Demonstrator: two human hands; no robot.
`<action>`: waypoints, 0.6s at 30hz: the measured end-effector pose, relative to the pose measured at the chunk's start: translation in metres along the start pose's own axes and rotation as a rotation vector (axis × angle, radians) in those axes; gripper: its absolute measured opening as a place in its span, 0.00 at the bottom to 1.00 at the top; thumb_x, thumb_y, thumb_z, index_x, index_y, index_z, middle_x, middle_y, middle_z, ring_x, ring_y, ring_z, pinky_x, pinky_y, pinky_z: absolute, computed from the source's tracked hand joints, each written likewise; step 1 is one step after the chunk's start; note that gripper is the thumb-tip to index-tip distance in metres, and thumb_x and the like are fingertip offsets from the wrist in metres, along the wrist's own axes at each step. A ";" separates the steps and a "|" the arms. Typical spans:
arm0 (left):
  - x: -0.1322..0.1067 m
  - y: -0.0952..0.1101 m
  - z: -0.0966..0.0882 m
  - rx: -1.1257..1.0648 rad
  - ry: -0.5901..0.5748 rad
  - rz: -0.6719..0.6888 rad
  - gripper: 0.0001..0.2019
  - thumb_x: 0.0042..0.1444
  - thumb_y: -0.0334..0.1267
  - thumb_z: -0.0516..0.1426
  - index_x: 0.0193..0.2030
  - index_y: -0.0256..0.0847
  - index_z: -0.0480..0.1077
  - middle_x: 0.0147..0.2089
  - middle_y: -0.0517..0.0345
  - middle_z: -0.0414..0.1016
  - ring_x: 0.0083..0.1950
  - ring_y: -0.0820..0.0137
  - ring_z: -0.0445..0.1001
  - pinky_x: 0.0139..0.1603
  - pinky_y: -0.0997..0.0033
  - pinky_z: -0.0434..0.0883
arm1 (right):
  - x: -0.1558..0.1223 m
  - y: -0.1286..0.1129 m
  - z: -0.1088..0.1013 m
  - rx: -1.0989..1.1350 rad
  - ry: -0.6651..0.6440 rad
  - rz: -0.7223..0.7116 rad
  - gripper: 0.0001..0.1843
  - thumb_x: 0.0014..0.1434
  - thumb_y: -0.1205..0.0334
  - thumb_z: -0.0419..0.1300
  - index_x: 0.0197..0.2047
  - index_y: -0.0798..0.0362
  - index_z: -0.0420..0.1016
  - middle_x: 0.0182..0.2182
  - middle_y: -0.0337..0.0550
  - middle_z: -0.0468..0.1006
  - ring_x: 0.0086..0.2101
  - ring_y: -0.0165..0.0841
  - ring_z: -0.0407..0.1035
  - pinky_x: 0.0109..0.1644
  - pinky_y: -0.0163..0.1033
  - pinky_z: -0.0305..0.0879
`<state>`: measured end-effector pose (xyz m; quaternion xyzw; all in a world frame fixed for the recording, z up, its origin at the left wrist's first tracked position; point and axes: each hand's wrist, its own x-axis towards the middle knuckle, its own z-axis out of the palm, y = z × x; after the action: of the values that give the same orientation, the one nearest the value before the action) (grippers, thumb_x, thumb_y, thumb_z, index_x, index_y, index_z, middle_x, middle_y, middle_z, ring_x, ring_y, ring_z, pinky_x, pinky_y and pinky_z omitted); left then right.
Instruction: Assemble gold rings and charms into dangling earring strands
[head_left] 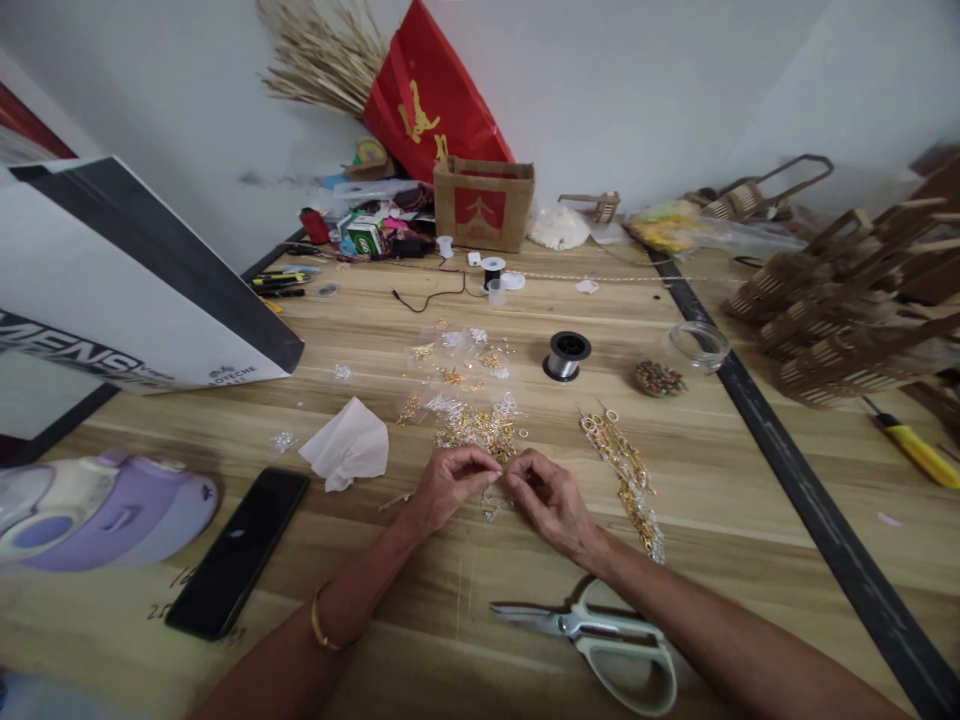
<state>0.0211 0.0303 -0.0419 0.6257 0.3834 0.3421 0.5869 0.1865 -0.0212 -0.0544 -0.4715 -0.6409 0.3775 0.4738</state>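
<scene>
My left hand (448, 487) and my right hand (551, 497) meet over the wooden table (750, 520), fingertips pinched together on a small metal piece (504, 473) too tiny to name. Just beyond them lies a pile of small gold and silver findings (476, 428). A row of finished gold and silver pieces (628, 480) lies to the right of my right hand. A few loose bits (491, 507) rest under my fingers.
Scissors (600, 635) lie near my right forearm. A black phone (238, 549), a crumpled tissue (349, 445) and a purple appliance (97, 505) are at left. A wire spool (566, 355), bead dish (658, 379), white board (112, 290), wooden baskets (847, 300) and clutter stand farther back.
</scene>
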 end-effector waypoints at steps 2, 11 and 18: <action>0.000 0.001 0.000 0.004 0.001 -0.002 0.06 0.46 0.35 0.62 0.30 0.34 0.75 0.30 0.54 0.76 0.33 0.71 0.72 0.36 0.74 0.68 | 0.000 0.000 0.000 0.004 -0.002 0.001 0.07 0.60 0.61 0.53 0.32 0.54 0.65 0.24 0.39 0.65 0.24 0.28 0.59 0.26 0.32 0.56; 0.000 0.001 0.000 -0.004 -0.002 -0.004 0.05 0.46 0.34 0.62 0.30 0.34 0.75 0.30 0.55 0.76 0.33 0.71 0.72 0.37 0.74 0.68 | 0.000 0.001 0.000 -0.019 -0.002 -0.002 0.08 0.60 0.61 0.53 0.32 0.54 0.66 0.25 0.40 0.67 0.26 0.29 0.60 0.28 0.33 0.58; 0.001 -0.001 0.000 -0.011 -0.007 0.013 0.05 0.47 0.34 0.62 0.30 0.34 0.75 0.30 0.55 0.76 0.33 0.71 0.72 0.37 0.74 0.68 | 0.001 0.000 0.000 -0.004 -0.002 -0.002 0.09 0.61 0.60 0.52 0.31 0.54 0.65 0.24 0.39 0.66 0.25 0.28 0.60 0.28 0.32 0.57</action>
<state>0.0212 0.0311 -0.0428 0.6261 0.3753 0.3458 0.5895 0.1868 -0.0205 -0.0546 -0.4714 -0.6425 0.3765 0.4725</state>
